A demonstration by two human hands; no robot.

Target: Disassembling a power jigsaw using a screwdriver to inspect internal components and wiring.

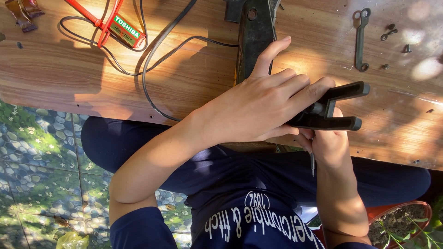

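- A green rectangular battery (125, 30) is lying at the far left of the wooden table (69, 78), clipped by red probe leads (94, 19), with black cables (152, 64) looping beside it.
- A flat metal wrench (360, 39) and a few small screws (390, 32) are lying at the far right, well apart from the hands.
- A dark metal block (254, 32) is standing just beyond the hands, partly hidden by the fingers.
- A potted plant (401, 221) is sitting at the near right, on the tiled floor (37, 152).
- The left hand (263, 106) is curling over a black forked plastic part (330, 108), fingers pressing on its top at the table's near edge.
- The right hand (325, 143) is sitting beneath that part, mostly hidden, closing around a thin metal tool (312, 163) whose tip is pointing toward the person.
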